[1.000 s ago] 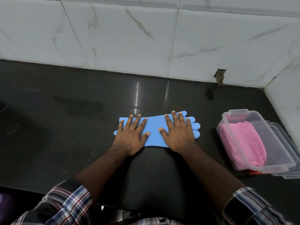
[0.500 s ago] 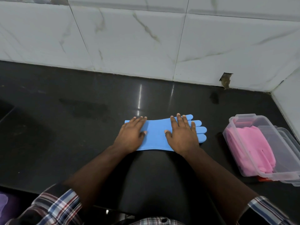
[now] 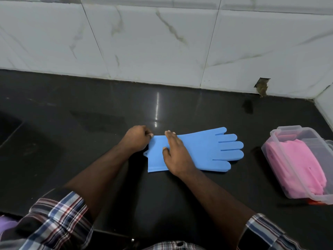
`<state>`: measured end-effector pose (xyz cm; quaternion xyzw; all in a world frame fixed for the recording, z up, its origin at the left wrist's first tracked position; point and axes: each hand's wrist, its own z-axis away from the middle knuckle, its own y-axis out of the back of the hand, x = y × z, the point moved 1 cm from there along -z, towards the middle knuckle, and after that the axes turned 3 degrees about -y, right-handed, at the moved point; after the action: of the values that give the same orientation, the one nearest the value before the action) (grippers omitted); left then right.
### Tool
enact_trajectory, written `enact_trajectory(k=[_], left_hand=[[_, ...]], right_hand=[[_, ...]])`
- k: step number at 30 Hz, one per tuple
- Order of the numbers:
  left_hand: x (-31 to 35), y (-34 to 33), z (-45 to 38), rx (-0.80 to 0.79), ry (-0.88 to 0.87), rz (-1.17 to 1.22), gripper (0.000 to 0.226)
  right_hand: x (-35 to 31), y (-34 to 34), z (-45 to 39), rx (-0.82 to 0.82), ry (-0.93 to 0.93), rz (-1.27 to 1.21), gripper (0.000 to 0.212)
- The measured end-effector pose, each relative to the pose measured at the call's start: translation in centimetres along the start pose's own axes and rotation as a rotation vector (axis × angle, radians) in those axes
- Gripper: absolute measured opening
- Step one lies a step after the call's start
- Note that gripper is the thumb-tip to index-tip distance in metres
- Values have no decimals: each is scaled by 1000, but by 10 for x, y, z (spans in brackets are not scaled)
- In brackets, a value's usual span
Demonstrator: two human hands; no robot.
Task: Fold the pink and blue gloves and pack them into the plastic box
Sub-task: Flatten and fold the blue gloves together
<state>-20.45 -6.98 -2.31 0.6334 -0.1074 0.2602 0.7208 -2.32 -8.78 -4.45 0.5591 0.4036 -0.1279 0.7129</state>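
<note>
On the dark counter (image 3: 90, 109), in front of the white tiled wall (image 3: 162, 42): a blue glove (image 3: 203, 152) lying flat, cuff to the left, fingers pointing right towards the plastic box (image 3: 281, 139). Inside that box already, the folded pink glove (image 3: 295, 165), so half the packing looks done.

Left hand (image 3: 137, 139) now curled at the cuff's far corner, fingertips pinching the edge there. Right hand (image 3: 177, 152) laid flat over the cuff half, fingers straight and relaxed, pressing rather than gripping.

A second ago, both palms spread flat on the glove, smoothing it. Since then, left hand drawn off to the cuff edge and closed on it; right hand shifted from the glove's finger end towards the middle, leaving those blue fingers uncovered. Glove itself much where it was.

Probably the start of the fold: cuff lifted and carried over towards the fingers, right hand marking the crease. Soft, rubbery stuff by the look of it, likely to spring open unless held down.
</note>
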Motion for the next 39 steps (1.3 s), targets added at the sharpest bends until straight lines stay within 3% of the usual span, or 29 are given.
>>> enact_trajectory(k=[6,11,14,18,29,39], left_hand=[[0,8,-8,-80,2,-23,14],[4,18,-15,-167,45,89,21],[2,20,-15,-215,94,288,4],[-1,20,-13,-210,125,389,7],[-6,18,-11,-204,178,458,13],[-3,18,-6,-214,189,497,15]], right_hand=[[-1,-2,-2,11,13,73,55],[-11,-9,18,9,159,289,42],[-20,-15,27,20,168,423,52],[-24,-18,30,-28,176,522,61],[-22,-17,40,-61,269,436,25],[-35,-22,42,-95,344,593,29]])
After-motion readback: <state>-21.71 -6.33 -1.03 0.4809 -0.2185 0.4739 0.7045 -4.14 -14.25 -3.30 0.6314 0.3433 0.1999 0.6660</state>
